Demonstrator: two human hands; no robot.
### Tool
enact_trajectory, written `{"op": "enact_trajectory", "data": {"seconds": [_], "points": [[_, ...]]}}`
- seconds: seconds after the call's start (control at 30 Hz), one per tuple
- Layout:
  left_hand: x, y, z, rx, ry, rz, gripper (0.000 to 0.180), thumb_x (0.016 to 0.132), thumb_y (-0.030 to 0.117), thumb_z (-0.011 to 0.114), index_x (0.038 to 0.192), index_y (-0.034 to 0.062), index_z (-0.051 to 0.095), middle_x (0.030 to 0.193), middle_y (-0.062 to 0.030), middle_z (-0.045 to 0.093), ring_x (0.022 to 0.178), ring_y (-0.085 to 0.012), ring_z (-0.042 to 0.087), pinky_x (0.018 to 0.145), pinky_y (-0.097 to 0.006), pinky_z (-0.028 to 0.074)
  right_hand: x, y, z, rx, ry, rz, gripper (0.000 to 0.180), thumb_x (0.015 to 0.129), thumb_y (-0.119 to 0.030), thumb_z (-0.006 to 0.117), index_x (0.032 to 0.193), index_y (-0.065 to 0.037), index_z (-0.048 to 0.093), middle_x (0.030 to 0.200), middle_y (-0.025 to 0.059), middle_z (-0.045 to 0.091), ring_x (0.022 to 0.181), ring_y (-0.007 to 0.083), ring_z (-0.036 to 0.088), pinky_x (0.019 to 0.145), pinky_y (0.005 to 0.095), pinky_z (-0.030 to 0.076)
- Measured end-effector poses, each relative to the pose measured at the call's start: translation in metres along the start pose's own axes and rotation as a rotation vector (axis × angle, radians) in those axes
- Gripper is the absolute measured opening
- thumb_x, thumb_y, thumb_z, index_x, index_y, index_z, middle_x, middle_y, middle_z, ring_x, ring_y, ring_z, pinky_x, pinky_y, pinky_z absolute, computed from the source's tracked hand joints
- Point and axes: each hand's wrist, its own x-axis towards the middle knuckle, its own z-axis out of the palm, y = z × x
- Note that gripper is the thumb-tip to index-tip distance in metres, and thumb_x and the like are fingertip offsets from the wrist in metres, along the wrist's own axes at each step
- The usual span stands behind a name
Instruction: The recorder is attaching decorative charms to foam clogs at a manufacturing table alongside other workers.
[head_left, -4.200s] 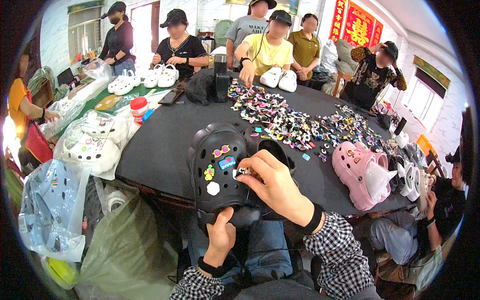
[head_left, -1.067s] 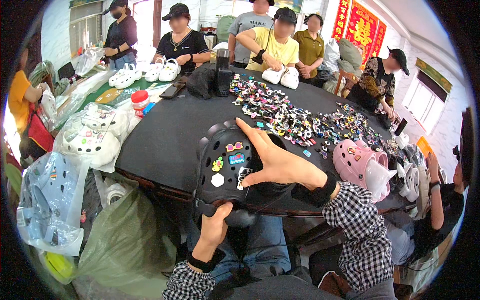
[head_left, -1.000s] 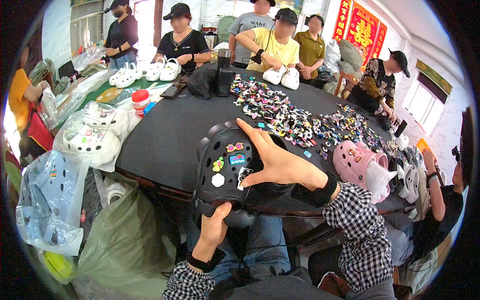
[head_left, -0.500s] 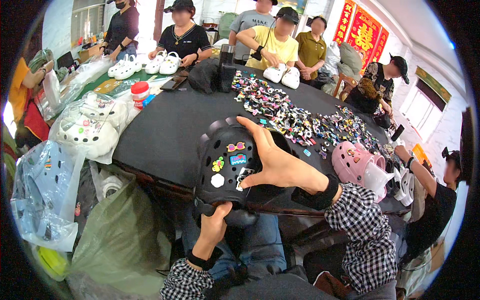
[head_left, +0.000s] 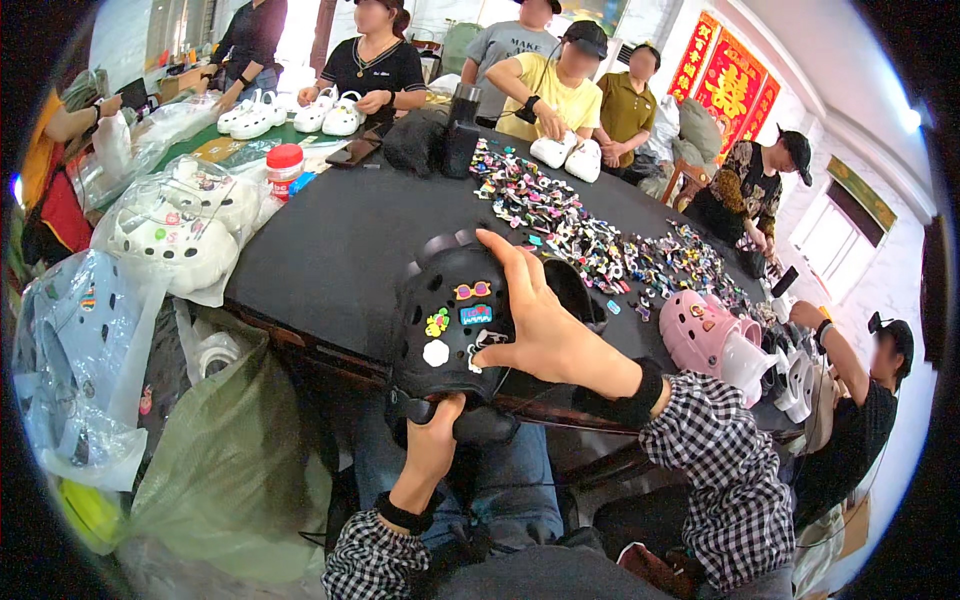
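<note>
From my seat at the feed, I see the left hand (head_left: 432, 440) gripping the heel end of a black perforated foam clog (head_left: 455, 315), fingers wrapped under its lower edge and closed on it. The clog sits tilted over the near edge of the round black-covered table (head_left: 350, 250), its toe pointing away. My right hand (head_left: 545, 325) lies across the clog's upper, fingers spread over the top and thumb pressed against the side beside the small colourful charms (head_left: 455, 320) already plugged into its holes (whether the fingertips pinch a loose charm I cannot tell).

Just past the clog, a long scatter of mixed bright shoe charms (head_left: 590, 235) runs across the table. A pink foam clog (head_left: 705, 335) rests to the right, near the table's rim. To the left, clear plastic bags of white clogs (head_left: 175, 225) pile up, with a green plastic sack (head_left: 235, 470) below them. Other people sit round the far side, handling white clogs (head_left: 565, 155).
</note>
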Motion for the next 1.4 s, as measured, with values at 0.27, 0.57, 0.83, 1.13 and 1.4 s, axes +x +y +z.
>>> {"op": "enact_trajectory", "data": {"seconds": [0.27,0.57,0.83,1.13,1.4], "points": [[-0.003,0.012,-0.001,-0.249,-0.074,-0.126,0.027,0.092,0.006,0.055,0.118,0.0008,0.060,0.116,-0.0062,0.062,0.103,-0.0171,0.061,0.089,-0.034,0.051,0.001,0.008,-0.010,0.027,-0.059,-0.107,0.120,0.063,-0.020,0.089,0.153,-0.006,0.012,0.145,0.0277,0.028,0.139,0.0447,0.026,0.116,0.0474,0.027],[0.001,0.029,0.010,-0.271,-0.011,-0.155,0.029,0.095,0.007,0.052,0.124,0.0036,0.054,0.119,-0.0070,0.058,0.108,-0.0194,0.059,0.094,-0.036,0.050,-0.007,-0.002,-0.011,-0.309,0.160,-0.410,0.051,0.073,-0.022,0.080,0.121,-0.026,0.061,0.149,0.0112,0.036,0.143,0.0406,0.025,0.110,0.0706,0.017],[0.000,0.033,0.012,-0.320,0.021,-0.165,0.029,0.095,0.008,0.053,0.123,0.0058,0.053,0.119,-0.0063,0.058,0.111,-0.0189,0.058,0.098,-0.037,0.048,-0.011,0.008,0.001,-0.118,0.222,-0.540,0.020,0.075,-0.014,0.075,0.090,-0.014,0.062,0.117,0.0048,0.055,0.125,0.0308,0.045,0.110,0.0602,0.028],[-0.002,0.025,0.009,-0.297,0.021,-0.159,0.036,0.093,0.005,0.055,0.128,0.0064,0.052,0.122,-0.0060,0.057,0.112,-0.0205,0.058,0.099,-0.038,0.048,-0.013,0.008,-0.009,-0.008,0.106,-0.442,0.011,0.075,-0.013,0.073,0.084,-0.010,0.067,0.085,0.0048,0.062,0.092,0.0262,0.058,0.084,0.0410,0.047],[-0.007,0.013,0.009,-0.187,0.050,-0.182,0.036,0.090,0.000,0.059,0.126,0.0048,0.055,0.121,-0.0063,0.059,0.108,-0.0209,0.059,0.095,-0.038,0.050,-0.011,0.009,-0.025,-0.213,-0.099,-0.497,0.025,0.070,-0.014,0.078,0.091,-0.009,0.064,0.097,0.0068,0.061,0.096,0.0282,0.058,0.084,0.0420,0.047]]}}
